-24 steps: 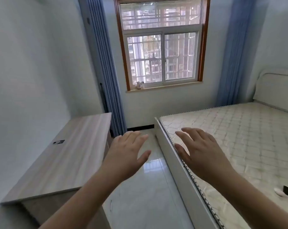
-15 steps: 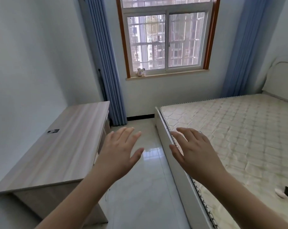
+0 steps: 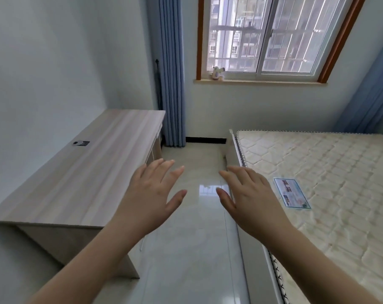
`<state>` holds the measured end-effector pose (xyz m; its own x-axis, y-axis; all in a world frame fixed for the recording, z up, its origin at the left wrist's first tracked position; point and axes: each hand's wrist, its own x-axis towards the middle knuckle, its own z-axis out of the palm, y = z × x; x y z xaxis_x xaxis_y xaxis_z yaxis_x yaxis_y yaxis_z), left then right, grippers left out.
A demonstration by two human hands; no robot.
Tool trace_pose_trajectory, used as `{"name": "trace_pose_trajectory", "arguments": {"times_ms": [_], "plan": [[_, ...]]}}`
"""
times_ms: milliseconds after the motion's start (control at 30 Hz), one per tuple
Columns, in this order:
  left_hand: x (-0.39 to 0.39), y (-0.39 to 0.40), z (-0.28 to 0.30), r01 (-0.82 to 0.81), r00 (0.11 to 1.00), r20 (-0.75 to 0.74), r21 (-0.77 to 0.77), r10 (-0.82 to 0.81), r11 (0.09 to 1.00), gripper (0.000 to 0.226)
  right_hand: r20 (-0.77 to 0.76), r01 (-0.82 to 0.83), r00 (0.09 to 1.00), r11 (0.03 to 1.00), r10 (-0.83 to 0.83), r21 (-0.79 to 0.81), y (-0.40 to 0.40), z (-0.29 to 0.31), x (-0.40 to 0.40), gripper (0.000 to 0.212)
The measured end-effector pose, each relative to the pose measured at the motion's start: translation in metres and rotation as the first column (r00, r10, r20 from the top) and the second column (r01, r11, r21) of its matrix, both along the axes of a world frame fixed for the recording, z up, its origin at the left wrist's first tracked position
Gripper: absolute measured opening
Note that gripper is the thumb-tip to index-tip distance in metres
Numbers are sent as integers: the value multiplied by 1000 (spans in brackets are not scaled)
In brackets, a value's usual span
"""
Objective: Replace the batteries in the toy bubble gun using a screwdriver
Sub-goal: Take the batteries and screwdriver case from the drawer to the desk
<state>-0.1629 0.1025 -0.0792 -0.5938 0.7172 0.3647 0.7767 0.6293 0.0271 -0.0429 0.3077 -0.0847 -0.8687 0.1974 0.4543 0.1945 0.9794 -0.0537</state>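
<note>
Nothing of the task was begun, I judged: the left hand (image 3: pixel 152 198) and right hand (image 3: pixel 249 198) hovered spread and empty over the floor (image 3: pixel 192 249), while a small toy (image 3: pixel 217 73), perhaps the bubble gun, stood far off on the windowsill (image 3: pixel 260 82), no screwdriver seen.

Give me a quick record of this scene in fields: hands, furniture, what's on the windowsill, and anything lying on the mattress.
left hand: open, empty, held over the floor
right hand: open, empty, by the bed edge
desk: against the left wall, small dark fitting on top
windowsill: small toy, possibly the bubble gun
mattress: bare, with a printed label
screwdriver, batteries: not visible
</note>
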Motion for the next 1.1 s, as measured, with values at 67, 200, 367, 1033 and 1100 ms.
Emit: {"name": "trace_pose_trajectory", "arguments": {"times_ms": [67,200,367,1033,1100], "plan": [[-30,7,-7,-25,1000,12,13,25,1000,57,14,-25,1000,1000,25,4,6,-3,-38,46],[-91,11,-18,-84,996,19,34,83,996,54,22,-79,997,997,79,21,13,-4,-112,45],[-165,20,-25,-122,993,0,61,122,991,52,-4,-127,992,992,127,23,24,1,-197,43],[-340,97,-98,-658,750,8,-95,662,747,55,68,-644,762,764,644,-29,117,-53,-490,46],[-342,109,-101,-723,684,23,-117,729,681,56,94,-709,698,703,710,-52,124,-57,-513,47]]}}
